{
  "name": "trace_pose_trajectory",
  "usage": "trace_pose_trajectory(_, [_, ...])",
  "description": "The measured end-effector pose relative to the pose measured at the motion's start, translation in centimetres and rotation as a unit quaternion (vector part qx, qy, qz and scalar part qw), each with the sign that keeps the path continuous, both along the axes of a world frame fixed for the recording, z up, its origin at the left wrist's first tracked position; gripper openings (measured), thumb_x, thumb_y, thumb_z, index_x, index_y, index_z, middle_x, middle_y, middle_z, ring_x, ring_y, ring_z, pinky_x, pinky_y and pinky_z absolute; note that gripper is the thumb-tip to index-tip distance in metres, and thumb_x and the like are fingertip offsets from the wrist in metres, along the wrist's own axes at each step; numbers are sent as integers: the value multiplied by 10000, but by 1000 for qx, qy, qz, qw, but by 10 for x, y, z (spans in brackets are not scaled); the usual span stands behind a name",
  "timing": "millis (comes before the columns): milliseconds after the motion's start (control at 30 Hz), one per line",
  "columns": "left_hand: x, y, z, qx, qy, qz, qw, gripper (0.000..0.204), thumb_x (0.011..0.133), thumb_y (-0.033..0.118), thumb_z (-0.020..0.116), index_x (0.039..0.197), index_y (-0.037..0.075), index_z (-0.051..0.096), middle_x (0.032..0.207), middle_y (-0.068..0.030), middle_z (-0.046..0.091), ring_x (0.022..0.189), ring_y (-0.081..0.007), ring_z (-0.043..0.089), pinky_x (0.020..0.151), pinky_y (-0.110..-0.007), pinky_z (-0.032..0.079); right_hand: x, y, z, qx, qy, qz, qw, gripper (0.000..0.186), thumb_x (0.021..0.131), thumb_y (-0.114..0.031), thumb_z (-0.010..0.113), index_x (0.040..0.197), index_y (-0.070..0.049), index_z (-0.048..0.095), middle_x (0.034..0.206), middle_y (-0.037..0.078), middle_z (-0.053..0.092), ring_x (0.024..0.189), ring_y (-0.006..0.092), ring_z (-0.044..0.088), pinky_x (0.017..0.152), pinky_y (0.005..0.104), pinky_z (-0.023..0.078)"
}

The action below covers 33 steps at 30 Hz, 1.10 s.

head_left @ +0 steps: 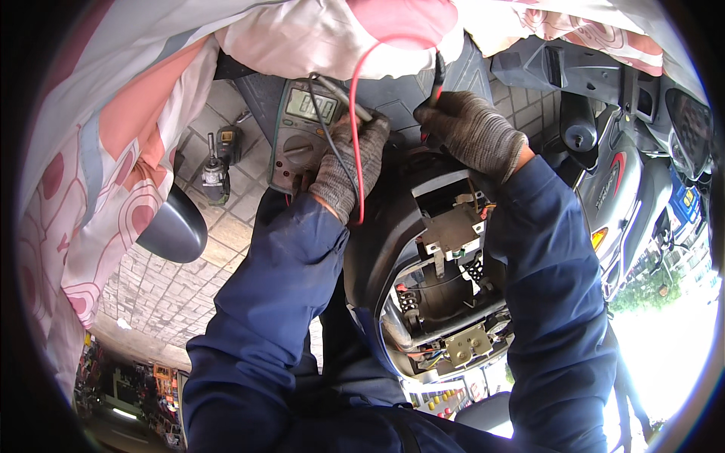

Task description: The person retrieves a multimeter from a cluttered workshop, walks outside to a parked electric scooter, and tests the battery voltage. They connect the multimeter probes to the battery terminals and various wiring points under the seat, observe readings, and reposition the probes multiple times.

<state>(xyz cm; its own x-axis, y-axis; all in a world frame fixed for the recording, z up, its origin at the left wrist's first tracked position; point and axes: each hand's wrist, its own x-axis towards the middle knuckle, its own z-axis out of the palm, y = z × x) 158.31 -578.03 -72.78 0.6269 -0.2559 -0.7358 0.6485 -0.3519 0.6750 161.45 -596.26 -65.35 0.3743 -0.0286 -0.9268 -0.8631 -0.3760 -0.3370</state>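
Note:
My gloved left hand [351, 155] is closed at the grey-green multimeter [296, 140], its fingers partly hidden. A dark test probe [340, 97] slants across the meter's top right corner into that hand's fingers. Its black lead [323, 121] hangs over the glove. In a pinch, my gloved right hand [476, 132] holds a red test probe [436, 92] with a black upper end; its tip is hidden. The red lead [356, 98] arches between the hands and runs down past my left wrist. Both hands are above the far end of an opened scooter body [370, 257].
Inside the scooter's opening are a metal bracket [451, 230], springs and wires. A cordless power tool [215, 177] stands on the paving at left. Patterned cloth [302, 38] hangs across the far side. Another scooter [623, 181] is parked at right.

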Motion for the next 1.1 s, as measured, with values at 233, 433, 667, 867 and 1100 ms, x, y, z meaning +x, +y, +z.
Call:
trace_pose_trajectory(233, [-13, 7, 15, -107, 75, 209, 969, 247, 899, 191, 637, 1032, -17, 619, 955, -88, 621, 894, -166, 561, 802, -314, 458, -5, -5, -17, 90, 18, 95, 991, 251, 923, -207, 588, 1014, 21, 639, 891, 61, 649, 813, 114, 578, 755, 296, 481])
trace_pose_trajectory(433, [-6, 9, 19, -38, -22, 100, 994, 178, 914, 155, 621, 1023, 16, 641, 945, -39, 625, 874, -109, 553, 797, -266, 453, -11, -15, -28, 96, -37, 205, 973, 230, 928, -183, 566, 1026, 15, 633, 915, 136, 657, 878, 196, 629, 793, 328, 493])
trace_pose_trajectory(667, [0, 10, 24, -44, 25, 88, 995, 145, 909, 132, 614, 990, 17, 651, 914, -33, 631, 851, -109, 563, 780, -264, 461, -15, -22, -56, 129, -333, 511, 782, 225, 923, -133, 536, 1069, 10, 629, 1016, 196, 634, 932, 313, 639, 859, 343, 505])
trace_pose_trajectory(867, [0, 9, 16, 3, -25, -22, 999, 159, 896, 135, 617, 972, 0, 650, 870, -79, 629, 842, -158, 580, 780, -290, 462, -17, -16, -68, 213, -262, 444, 830, 283, 897, -164, 582, 1099, 32, 616, 1030, 167, 632, 935, 296, 633, 876, 334, 495])
trace_pose_trajectory(1100, [23, 15, 17, -78, -58, -173, 980, 151, 874, 136, 610, 947, 7, 641, 879, -108, 631, 886, -225, 595, 804, -341, 469, 1, -20, -58, 72, -294, 389, 870, 303, 911, -214, 579, 1102, 20, 598, 944, 82, 628, 812, 154, 622, 732, 298, 502])
